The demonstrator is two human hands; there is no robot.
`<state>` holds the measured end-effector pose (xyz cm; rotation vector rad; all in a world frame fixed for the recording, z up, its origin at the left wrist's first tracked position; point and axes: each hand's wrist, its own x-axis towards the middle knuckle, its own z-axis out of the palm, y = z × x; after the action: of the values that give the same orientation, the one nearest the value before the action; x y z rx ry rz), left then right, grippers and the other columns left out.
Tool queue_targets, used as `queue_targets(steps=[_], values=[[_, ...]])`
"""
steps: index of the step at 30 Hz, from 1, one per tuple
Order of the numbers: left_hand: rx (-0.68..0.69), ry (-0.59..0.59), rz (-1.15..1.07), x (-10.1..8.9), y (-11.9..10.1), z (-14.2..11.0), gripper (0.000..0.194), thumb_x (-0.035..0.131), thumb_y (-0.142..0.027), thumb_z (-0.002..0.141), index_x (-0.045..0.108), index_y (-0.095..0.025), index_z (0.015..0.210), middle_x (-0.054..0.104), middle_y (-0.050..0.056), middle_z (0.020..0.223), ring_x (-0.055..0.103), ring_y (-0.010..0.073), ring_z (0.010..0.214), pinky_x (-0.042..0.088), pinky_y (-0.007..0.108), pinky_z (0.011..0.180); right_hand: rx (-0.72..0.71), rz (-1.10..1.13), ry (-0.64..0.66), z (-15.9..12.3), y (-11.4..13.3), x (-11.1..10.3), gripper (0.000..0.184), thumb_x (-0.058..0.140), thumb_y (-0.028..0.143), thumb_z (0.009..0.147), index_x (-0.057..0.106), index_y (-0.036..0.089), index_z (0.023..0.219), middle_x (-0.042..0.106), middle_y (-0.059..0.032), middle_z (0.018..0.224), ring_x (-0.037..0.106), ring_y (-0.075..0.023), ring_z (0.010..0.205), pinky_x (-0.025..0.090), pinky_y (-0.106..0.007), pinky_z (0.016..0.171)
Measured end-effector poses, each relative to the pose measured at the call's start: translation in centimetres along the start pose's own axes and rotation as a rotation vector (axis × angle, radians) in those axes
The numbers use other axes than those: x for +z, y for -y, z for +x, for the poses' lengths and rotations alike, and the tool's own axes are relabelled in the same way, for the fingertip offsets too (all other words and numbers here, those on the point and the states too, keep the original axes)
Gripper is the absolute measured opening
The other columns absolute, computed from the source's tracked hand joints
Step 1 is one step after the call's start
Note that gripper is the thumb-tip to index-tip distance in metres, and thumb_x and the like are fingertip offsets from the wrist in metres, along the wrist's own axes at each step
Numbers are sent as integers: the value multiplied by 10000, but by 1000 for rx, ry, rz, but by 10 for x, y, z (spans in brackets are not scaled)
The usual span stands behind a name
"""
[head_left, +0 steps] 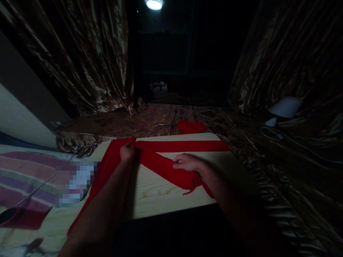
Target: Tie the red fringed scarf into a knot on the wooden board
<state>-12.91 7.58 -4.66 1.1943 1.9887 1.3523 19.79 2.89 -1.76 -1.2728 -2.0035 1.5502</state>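
A long red scarf (166, 167) lies in angled lengths across a pale wooden table (150, 194). One length runs along the far side, and another comes down the left side toward me. My left hand (128, 152) is closed on the scarf at the far-left fold, its fingertips partly hidden in the dim light. With thumb and fingers closed, my right hand (187, 162) grips the upper edge of the slanting middle length. Just below that hand, the scarf's end is bunched, with fringe-like strands hanging over the wood.
Beyond the table's far edge sits a round red cloth item (191, 126). A striped bedcover (26, 175) is at left, with a blurred-out patch (76, 184) near it. A white lamp (285, 107) and its cable (308, 150) are at right. Patterned curtains (107, 53) hang behind.
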Motion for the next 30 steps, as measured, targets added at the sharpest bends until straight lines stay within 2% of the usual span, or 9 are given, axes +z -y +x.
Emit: queue_targets(steps=[3, 6, 10, 14, 20, 23, 25, 27, 30], values=[[22, -25, -86, 0, 4, -7, 551, 583, -115, 657, 717, -154, 1190, 759, 105, 877, 643, 179, 634, 510, 259, 640, -63, -374, -334, -1, 3, -12, 196, 601, 317, 897, 726, 169, 922, 746, -63, 898, 666, -191, 828, 491, -290, 760], [22, -14, -127, 0, 4, -11, 587, 584, -65, 631, 729, -174, 1189, 764, 91, 872, 619, 167, 577, 508, 261, 624, -164, -783, -603, 0, 3, -27, 233, 593, 269, 903, 715, 178, 1079, 716, -98, 1080, 619, -216, 1016, 444, -324, 925], [23, -11, -144, 3, 3, -11, 560, 562, -38, 622, 754, -160, 1134, 767, 104, 904, 656, 189, 635, 527, 280, 677, -206, -1054, -502, 13, -3, -39, 389, 604, 268, 906, 648, 186, 1284, 624, -111, 1323, 523, -230, 1211, 363, -334, 1048], [0, -22, -200, 5, 5, -9, 585, 555, -25, 602, 750, -144, 1141, 765, 106, 902, 680, 204, 693, 533, 285, 701, -146, -1159, -399, 34, -8, -39, 314, 473, 216, 969, 704, 152, 1171, 697, -109, 1194, 573, -222, 1130, 349, -332, 1038], [-58, 13, -367, 5, -2, -16, 660, 535, -31, 620, 693, -149, 1250, 668, 16, 611, 588, 151, 492, 498, 250, 544, -53, -1311, -495, 59, 6, -36, 304, 419, 78, 926, 701, 104, 1037, 696, -170, 1056, 574, -250, 1024, 400, -322, 873], [-81, 42, -514, 4, -6, -17, 680, 526, -55, 676, 627, -157, 1341, 593, -21, 524, 568, 153, 447, 511, 271, 520, -81, -1292, -680, 69, 17, -44, 315, 392, 109, 951, 676, 110, 1089, 673, -173, 1113, 535, -264, 1070, 385, -331, 902], [-22, 36, -494, 4, -6, -15, 676, 529, -69, 713, 593, -164, 1379, 694, 31, 692, 669, 190, 611, 568, 323, 645, -95, -1267, -784, 76, 20, -49, 326, 371, 145, 974, 665, 118, 1113, 667, -165, 1134, 520, -269, 1088, 378, -336, 914], [101, -12, -348, 5, -5, -13, 670, 542, -72, 736, 569, -152, 1400, 732, 113, 1075, 700, 245, 971, 551, 387, 899, -81, -1259, -711, 82, 18, -51, 323, 376, 154, 976, 673, 126, 1102, 677, -154, 1110, 532, -264, 1069, 382, -334, 905], [309, -111, -32, 5, -4, -14, 680, 551, -51, 742, 538, -97, 1420, 468, 175, 1499, 476, 289, 1354, 366, 414, 1147, -47, -1245, -528, 85, 13, -47, 283, 447, 142, 937, 686, 127, 1087, 687, -151, 1098, 555, -250, 1061, 387, -321, 907]])
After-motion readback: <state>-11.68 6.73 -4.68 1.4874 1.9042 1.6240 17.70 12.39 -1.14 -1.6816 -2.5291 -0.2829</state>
